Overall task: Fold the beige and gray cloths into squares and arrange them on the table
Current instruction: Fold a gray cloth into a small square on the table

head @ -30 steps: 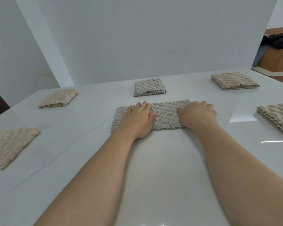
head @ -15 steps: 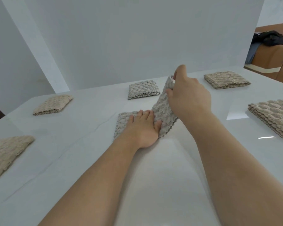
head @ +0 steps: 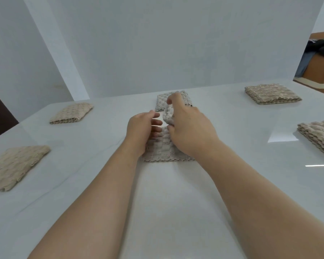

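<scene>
A gray textured cloth (head: pixel 163 150) lies folded in the middle of the white table (head: pixel 176 193). My right hand (head: pixel 187 128) pinches its far edge and holds that edge lifted over the left part of the cloth. My left hand (head: pixel 141 128) hovers just left of that edge with its fingers stretched toward it; I cannot tell whether they touch the cloth. Behind my hands a second gray cloth (head: pixel 174 99) lies folded, partly hidden by my right hand.
Folded beige cloths lie around the table: one at the back left (head: pixel 71 113), one at the near left (head: pixel 13 165), one at the back right (head: pixel 271 93) and one at the right edge (head: pixel 320 135). A white wall stands behind the table.
My right hand has carried the cloth's right end up and over to the left, folding it. My left hand has lifted off the cloth, where it was pressing flat.
</scene>
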